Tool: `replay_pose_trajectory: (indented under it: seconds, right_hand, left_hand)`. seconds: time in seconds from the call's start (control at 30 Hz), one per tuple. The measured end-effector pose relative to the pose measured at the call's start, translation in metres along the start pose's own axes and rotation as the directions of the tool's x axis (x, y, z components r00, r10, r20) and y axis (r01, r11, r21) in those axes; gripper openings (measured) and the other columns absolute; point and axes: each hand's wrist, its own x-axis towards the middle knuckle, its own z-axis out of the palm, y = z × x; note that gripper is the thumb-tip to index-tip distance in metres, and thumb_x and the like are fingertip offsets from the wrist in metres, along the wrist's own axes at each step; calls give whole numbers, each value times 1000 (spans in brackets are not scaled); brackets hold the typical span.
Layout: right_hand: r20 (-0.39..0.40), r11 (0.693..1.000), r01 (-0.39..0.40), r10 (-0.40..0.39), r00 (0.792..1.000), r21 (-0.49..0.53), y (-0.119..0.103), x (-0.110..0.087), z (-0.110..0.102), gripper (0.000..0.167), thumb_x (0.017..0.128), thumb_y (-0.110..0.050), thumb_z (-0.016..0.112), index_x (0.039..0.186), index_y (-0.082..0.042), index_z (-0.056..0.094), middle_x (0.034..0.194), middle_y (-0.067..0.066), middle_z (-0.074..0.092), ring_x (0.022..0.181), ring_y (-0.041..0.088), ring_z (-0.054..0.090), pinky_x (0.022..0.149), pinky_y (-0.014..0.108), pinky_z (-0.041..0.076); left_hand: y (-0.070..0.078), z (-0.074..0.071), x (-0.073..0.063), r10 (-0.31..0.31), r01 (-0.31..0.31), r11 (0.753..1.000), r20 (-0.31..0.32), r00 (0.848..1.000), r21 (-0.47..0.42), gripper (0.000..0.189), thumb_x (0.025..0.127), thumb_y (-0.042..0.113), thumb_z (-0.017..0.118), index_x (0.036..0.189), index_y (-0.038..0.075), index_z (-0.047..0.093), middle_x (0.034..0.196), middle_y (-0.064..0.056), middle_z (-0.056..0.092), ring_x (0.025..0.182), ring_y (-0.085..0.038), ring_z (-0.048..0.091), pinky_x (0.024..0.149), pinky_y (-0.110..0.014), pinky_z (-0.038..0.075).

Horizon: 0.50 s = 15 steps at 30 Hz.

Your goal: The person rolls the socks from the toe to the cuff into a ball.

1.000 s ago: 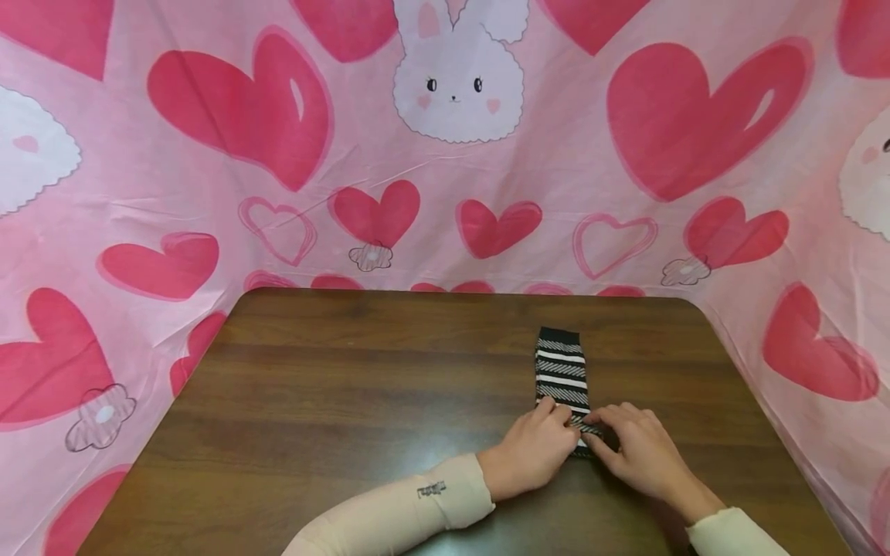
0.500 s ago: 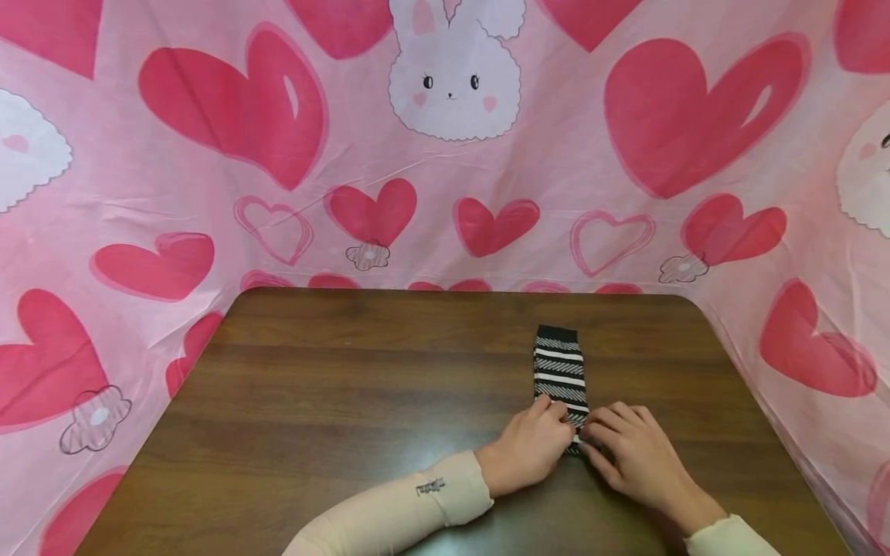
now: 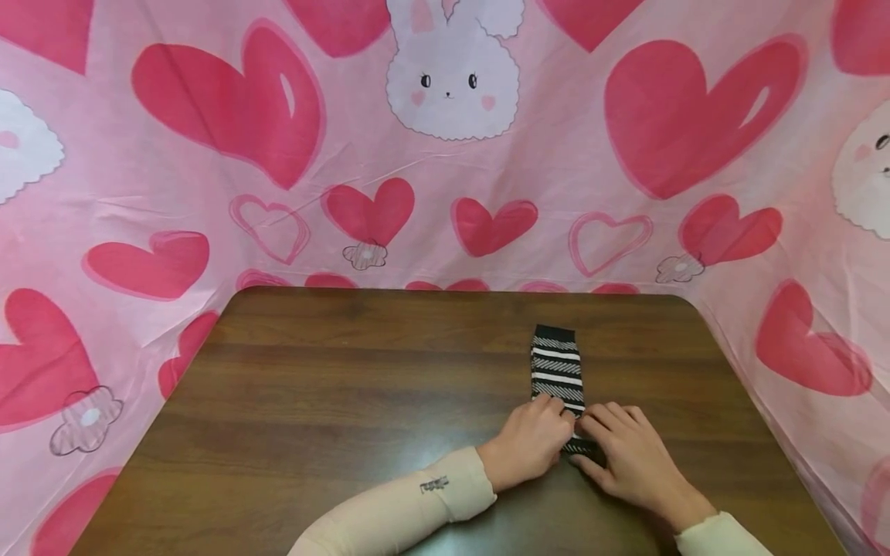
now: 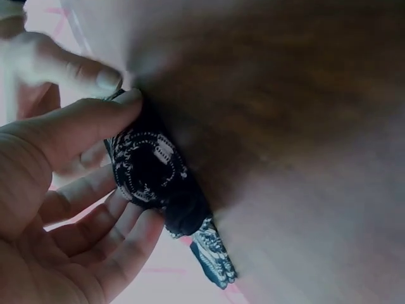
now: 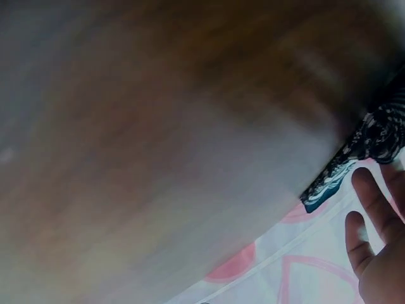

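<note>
A black sock (image 3: 558, 367) with white and hatched stripes lies lengthwise on the table, its plain black cuff at the far end. In the left wrist view, its near part forms a spiral roll (image 4: 149, 168). My left hand (image 3: 526, 440) holds that roll, thumb over the near side and bent fingers at the far side. On the right edge of the sock, my right hand (image 3: 629, 455) has its thumb low at the near end and its fingers across the top. The right wrist view shows fingers (image 5: 376, 202) of this hand beside the roll, which is cut off by the frame.
The brown wooden table (image 3: 334, 386) has rounded far corners. Behind it and along both sides hangs a pink cloth (image 3: 431, 170) printed with hearts and rabbits. Light sleeves (image 3: 396, 502) cover both forearms.
My right hand's fingers have shifted along the sock's right edge, and its thumb has moved down to the near end. The left hand keeps its hold in nearly the same place.
</note>
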Motion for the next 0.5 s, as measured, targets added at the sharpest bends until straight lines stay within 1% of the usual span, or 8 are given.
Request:
replay_pose_trajectory:
  seconds: [0.1,0.2,0.33,0.43,0.5]
  right_hand:
    - [10,1000,-8,8,1000,-17,-1,0,1,40,72,-40,82,98,-16,64,102,-1,60,91,20,55,79,48,42]
    - [12,999,-29,29,1000,-22,-2,1,2,40,70,-36,83,97,-15,64,100,0,61,91,20,56,79,48,42]
    - [3,997,-77,77,997,5,-3,2,2,37,70,-31,84,96,-14,65,97,-2,63,89,18,58,81,46,41]
    - [-4,994,-107,108,994,35,-4,3,1,35,70,-29,85,94,-14,65,93,-4,65,87,15,58,82,45,41]
    - [-3,991,-124,124,992,50,-4,3,0,34,70,-28,85,94,-15,65,91,-6,65,86,13,58,82,44,40]
  left_hand:
    - [0,1,3,-19,19,1000,6,1000,1,30,73,38,85,91,19,70,87,3,62,77,-12,56,62,-20,50]
    - [-2,2,3,-16,16,1000,12,1000,-19,31,73,39,84,91,19,70,86,3,63,76,-12,56,63,-20,51]
    - [-6,2,3,-13,12,998,-18,1000,-57,28,73,36,81,90,18,70,83,4,64,74,-12,58,63,-21,51]
    - [-10,2,3,-26,21,993,-39,999,-118,24,73,31,80,87,17,67,78,5,64,70,-11,58,59,-22,51]
    - [-12,1,2,-40,33,983,-36,999,-182,23,73,28,79,86,16,64,74,6,62,66,-10,58,56,-22,50]
